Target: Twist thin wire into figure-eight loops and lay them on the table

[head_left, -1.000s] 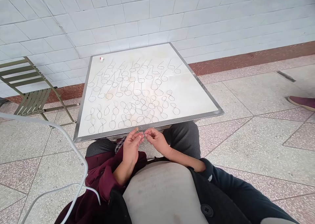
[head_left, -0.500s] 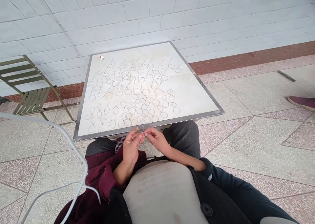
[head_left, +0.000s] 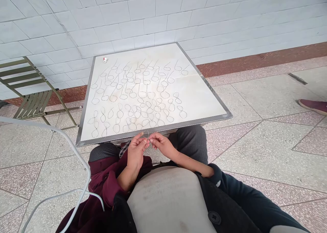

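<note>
A thin wire loop is pinched between my two hands, just off the table's near edge. My left hand holds it between thumb and fingers. From the other side, the fingertips of my right hand close on the same wire, and the two hands nearly touch. Part of the wire is hidden behind the fingers. On the white table in front lie many bent wires: single loops with straight tails toward the back and figure-eight shapes nearer to me.
A small white and red object sits at the table's far left corner. A slatted folding chair stands to the left. A pale cable hangs at the lower left. At the right edge, a person's shoe rests on the floor.
Both hands stay in nearly the same place. The wire between the fingertips has shifted slightly, and the right fingers have moved a little closer to the left thumb.
</note>
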A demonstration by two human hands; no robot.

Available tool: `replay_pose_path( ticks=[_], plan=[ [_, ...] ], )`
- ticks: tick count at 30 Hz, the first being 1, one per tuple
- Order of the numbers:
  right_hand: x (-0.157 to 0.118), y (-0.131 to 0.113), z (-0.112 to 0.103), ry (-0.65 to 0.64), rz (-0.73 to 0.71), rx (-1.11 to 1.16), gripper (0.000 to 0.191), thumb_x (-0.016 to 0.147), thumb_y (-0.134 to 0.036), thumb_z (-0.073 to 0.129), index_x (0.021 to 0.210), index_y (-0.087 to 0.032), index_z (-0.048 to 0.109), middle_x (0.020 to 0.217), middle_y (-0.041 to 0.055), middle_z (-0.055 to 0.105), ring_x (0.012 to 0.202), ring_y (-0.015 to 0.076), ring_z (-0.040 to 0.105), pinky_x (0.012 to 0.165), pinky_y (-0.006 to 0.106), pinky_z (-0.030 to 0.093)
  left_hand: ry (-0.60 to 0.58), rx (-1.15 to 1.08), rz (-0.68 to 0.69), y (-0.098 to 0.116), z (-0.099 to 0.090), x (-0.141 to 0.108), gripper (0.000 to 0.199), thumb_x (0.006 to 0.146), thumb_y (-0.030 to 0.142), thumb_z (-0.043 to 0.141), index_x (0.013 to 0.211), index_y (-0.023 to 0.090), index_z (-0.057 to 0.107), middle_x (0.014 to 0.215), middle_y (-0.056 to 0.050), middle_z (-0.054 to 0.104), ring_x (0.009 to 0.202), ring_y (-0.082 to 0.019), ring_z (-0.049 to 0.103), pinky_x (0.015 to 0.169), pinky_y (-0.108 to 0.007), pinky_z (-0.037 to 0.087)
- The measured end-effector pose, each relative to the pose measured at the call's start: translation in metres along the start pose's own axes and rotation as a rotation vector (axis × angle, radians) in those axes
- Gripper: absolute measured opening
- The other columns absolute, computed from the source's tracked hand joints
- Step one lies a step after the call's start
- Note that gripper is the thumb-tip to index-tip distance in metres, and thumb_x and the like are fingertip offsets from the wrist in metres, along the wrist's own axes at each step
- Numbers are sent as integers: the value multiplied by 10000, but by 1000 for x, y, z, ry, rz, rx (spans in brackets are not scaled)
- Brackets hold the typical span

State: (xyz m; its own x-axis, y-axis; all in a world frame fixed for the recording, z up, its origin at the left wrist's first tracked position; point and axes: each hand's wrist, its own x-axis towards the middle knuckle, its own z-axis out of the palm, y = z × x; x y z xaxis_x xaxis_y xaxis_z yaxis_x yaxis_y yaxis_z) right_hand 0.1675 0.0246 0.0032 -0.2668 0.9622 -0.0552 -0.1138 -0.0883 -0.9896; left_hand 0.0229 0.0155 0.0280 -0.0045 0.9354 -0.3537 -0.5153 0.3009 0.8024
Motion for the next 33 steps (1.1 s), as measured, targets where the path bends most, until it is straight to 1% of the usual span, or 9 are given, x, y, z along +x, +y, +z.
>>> replay_pose_path(
  ticks=[7, 13, 17, 20, 26, 28, 31, 33],
  plan=[
    [-1, 2, -1, -11, 5, -7, 235, 882, -439, 553, 949, -216, 578, 758, -14, 568, 620, 110, 496, 559, 242, 439, 0, -23, -14, 1, -2, 2, 388, 667, 187, 803, 1029, 169, 667, 749, 1, 675, 697, -99, 638, 753, -256, 491],
    [-2, 3, -2, -41, 0, -1, 237, 858, -424, 592, 989, -226, 585, 812, 0, 579, 675, 119, 512, 568, 238, 445, 15, 11, -24, 2, -3, 1, 409, 667, 215, 808, 1048, 174, 665, 760, -7, 686, 663, -97, 628, 692, -245, 484],
    [-2, 2, -1, -22, 1, 5, 256, 842, -445, 603, 963, -220, 604, 812, 0, 585, 675, 122, 518, 590, 252, 453, 11, -5, -14, 1, -4, 2, 388, 673, 205, 801, 1037, 176, 669, 755, -1, 681, 659, -91, 619, 696, -244, 482],
    [-2, -1, 0, -30, -1, -4, 266, 836, -452, 606, 935, -206, 613, 794, 1, 590, 655, 121, 509, 600, 264, 456, 5, -18, -3, 0, -3, 2, 380, 671, 184, 796, 1030, 178, 671, 770, 3, 679, 673, -89, 618, 710, -243, 484],
    [-3, -6, 1, -32, 10, 3, 259, 850, -449, 593, 922, -200, 577, 811, 5, 602, 679, 121, 521, 586, 250, 449, -3, 12, 21, 4, 1, 1, 401, 676, 183, 788, 1054, 172, 655, 729, 13, 663, 659, -87, 607, 694, -231, 474],
    [-4, -7, 2, -67, 25, -1, 258, 847, -443, 603, 930, -202, 562, 839, 6, 608, 669, 112, 525, 583, 247, 455, 4, 15, 36, 5, 2, 1, 393, 679, 189, 784, 1048, 175, 651, 726, 15, 658, 662, -92, 607, 682, -231, 468],
    [-5, -6, 4, -158, 66, 43, 297, 803, -420, 669, 965, -207, 540, 873, -1, 612, 640, 98, 546, 568, 242, 467, 20, 19, 55, 6, 3, 0, 382, 681, 196, 778, 1041, 181, 650, 722, 24, 638, 659, -95, 599, 663, -230, 455],
    [-5, -5, 5, -173, 94, 92, 316, 780, -421, 692, 945, -204, 533, 847, -13, 606, 608, 90, 556, 555, 240, 472, 28, 32, 61, 6, 3, 0, 362, 686, 201, 773, 1028, 181, 655, 733, 26, 623, 656, -92, 583, 665, -232, 450]
  ],
)
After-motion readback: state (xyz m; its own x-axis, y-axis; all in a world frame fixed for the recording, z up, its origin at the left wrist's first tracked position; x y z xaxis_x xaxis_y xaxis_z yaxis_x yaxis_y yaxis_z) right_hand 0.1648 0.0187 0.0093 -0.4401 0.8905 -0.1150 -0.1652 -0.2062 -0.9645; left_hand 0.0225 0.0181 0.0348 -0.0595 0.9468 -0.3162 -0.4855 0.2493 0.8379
